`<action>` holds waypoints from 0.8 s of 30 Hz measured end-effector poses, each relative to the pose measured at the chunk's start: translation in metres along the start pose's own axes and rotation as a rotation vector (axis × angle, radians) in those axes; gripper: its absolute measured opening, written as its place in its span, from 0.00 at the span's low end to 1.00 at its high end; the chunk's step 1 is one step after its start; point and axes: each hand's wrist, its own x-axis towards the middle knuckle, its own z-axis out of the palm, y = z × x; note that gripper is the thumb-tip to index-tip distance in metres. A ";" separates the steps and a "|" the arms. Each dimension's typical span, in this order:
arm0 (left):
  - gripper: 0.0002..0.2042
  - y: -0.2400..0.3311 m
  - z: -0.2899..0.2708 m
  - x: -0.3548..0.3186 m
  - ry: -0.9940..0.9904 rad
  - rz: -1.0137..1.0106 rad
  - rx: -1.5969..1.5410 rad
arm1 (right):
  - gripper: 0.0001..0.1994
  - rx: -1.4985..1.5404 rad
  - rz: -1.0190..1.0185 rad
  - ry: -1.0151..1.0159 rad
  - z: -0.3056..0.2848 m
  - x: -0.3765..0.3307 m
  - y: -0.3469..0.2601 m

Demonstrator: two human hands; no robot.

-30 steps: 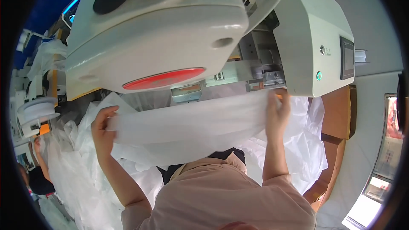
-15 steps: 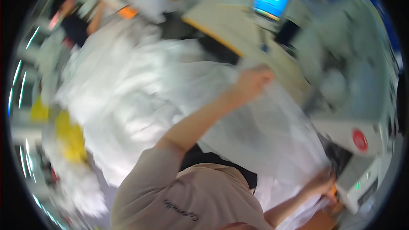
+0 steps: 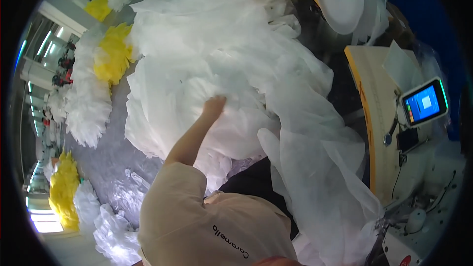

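A large heap of thin, see-through white fabric (image 3: 207, 29) fills the middle of the head view. My left hand (image 3: 215, 106) reaches into the heap, its fingers curled on a fold of the fabric and slightly blurred. Toward the right, a long loose white sheet (image 3: 320, 182) hangs from the heap past my lap to the sewing machine (image 3: 394, 244) at the lower right. My right hand is out of sight.
A wooden worktable (image 3: 367, 118) with an orange edge stands at the right, bearing a lit touchscreen (image 3: 424, 102). Yellow fabric bundles (image 3: 114, 54) and white ones (image 3: 88, 103) lie along the left. Crumpled clear plastic (image 3: 123, 197) lies on the grey floor.
The view has swung to the left. My left hand has gone from a raised sheet edge near the table to the heap. My right hand, seen earlier by the machine, has left the view.
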 end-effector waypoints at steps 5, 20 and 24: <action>0.11 0.142 -0.065 0.044 0.769 0.133 -0.868 | 0.16 0.529 0.389 0.321 -0.011 -0.009 0.020; 0.08 0.134 -0.150 0.028 0.598 0.522 -0.411 | 0.17 -0.511 0.394 -0.581 -0.081 -0.027 0.028; 0.09 0.086 -0.167 0.030 0.736 0.372 -0.151 | 0.17 -0.509 0.589 -0.708 -0.105 -0.080 0.044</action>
